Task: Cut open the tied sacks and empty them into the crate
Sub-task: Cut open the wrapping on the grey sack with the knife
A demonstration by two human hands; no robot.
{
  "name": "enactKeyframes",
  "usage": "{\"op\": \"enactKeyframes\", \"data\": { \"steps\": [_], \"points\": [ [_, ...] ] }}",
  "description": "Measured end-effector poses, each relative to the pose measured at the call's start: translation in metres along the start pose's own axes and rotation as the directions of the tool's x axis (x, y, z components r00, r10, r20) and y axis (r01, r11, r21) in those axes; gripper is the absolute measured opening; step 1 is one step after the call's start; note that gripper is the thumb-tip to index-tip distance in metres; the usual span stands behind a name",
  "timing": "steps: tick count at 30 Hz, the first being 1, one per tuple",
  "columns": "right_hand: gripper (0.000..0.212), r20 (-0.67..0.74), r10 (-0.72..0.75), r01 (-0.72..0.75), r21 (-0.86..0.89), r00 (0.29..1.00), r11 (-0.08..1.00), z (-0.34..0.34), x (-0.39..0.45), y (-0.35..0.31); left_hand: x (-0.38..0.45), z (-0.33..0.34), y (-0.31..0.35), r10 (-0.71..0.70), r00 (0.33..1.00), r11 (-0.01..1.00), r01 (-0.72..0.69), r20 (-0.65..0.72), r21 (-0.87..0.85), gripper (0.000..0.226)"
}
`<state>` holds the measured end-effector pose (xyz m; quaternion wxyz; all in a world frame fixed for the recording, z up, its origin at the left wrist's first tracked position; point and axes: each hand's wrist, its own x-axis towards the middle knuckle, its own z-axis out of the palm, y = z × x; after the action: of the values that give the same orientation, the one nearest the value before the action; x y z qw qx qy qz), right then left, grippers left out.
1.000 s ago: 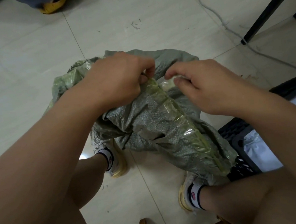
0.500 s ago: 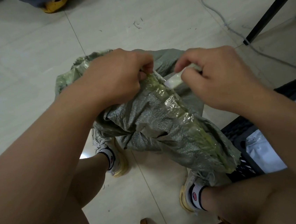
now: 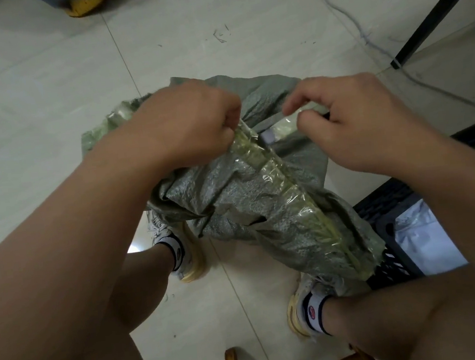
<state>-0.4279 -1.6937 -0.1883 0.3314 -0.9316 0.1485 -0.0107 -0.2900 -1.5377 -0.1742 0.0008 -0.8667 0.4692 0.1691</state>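
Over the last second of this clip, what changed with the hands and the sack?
The right hand moved right, away from the left hand, peeling the clear tape off the green sack and widening the gap. The left hand kept pinching the taped seam; the sack stayed over the knees, the black crate unmoved.

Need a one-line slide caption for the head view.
Both hands, left and right, pull apart the taped green woven sack beside the black crate.

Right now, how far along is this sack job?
Done: white packets already lie in the black crate. In hand: the left hand and right hand pinch the taped seam of the green sack, pulling it apart. Left: finish opening it and empty it into the crate.
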Motion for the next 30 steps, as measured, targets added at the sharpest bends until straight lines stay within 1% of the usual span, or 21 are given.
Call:
{"op": "enactKeyframes", "data": {
  "steps": [3,7,9,12,15,18,19,23,26,30],
  "points": [
    [0.023,0.087,-0.017,0.020,-0.034,0.996,0.999,0.004,0.001,0.002,-0.002,-0.002,0.004,0.019,0.999,1.000,-0.020,0.049,0.022,0.005],
    [0.025,0.161,-0.049,0.066,-0.101,0.986,0.993,0.009,0.000,0.001,0.000,0.000,0.010,0.092,0.992,0.996,-0.089,0.090,-0.032,0.013],
    [0.026,0.166,-0.059,0.078,-0.107,0.984,0.991,0.010,0.000,0.001,0.001,0.002,0.013,0.091,0.991,0.996,-0.088,0.097,-0.036,0.013],
    [0.023,0.142,-0.071,0.080,-0.060,0.987,0.995,0.009,0.000,0.001,0.002,0.002,0.015,0.051,0.993,0.996,-0.042,0.111,-0.077,0.018],
    [0.022,0.095,-0.063,0.065,-0.016,0.993,0.998,0.007,0.000,0.001,0.003,-0.001,0.016,0.035,0.992,0.992,-0.020,0.122,-0.127,0.009],
    [0.022,0.043,-0.037,0.037,0.009,0.998,0.999,0.006,0.000,0.002,0.002,-0.005,0.018,0.025,0.988,0.988,-0.001,0.153,-0.157,0.030],
    [0.022,0.024,-0.035,0.035,0.017,0.999,0.999,0.005,0.000,0.002,0.002,-0.005,0.017,0.023,0.987,0.986,0.004,0.160,-0.168,0.032],
    [0.019,-0.109,-0.025,0.034,0.083,0.994,0.996,0.001,-0.002,-0.001,0.001,-0.005,0.008,0.055,0.977,0.976,-0.009,0.208,-0.218,0.019],
    [0.020,-0.217,-0.018,0.046,0.125,0.976,0.991,-0.002,-0.003,-0.003,-0.002,-0.007,0.004,0.081,0.976,0.960,-0.023,0.202,-0.278,0.020],
    [0.021,-0.329,-0.025,0.085,0.171,0.944,0.981,-0.002,-0.004,-0.008,-0.004,-0.008,0.005,0.094,0.981,0.960,-0.043,0.173,-0.277,0.018]
  ]
}}
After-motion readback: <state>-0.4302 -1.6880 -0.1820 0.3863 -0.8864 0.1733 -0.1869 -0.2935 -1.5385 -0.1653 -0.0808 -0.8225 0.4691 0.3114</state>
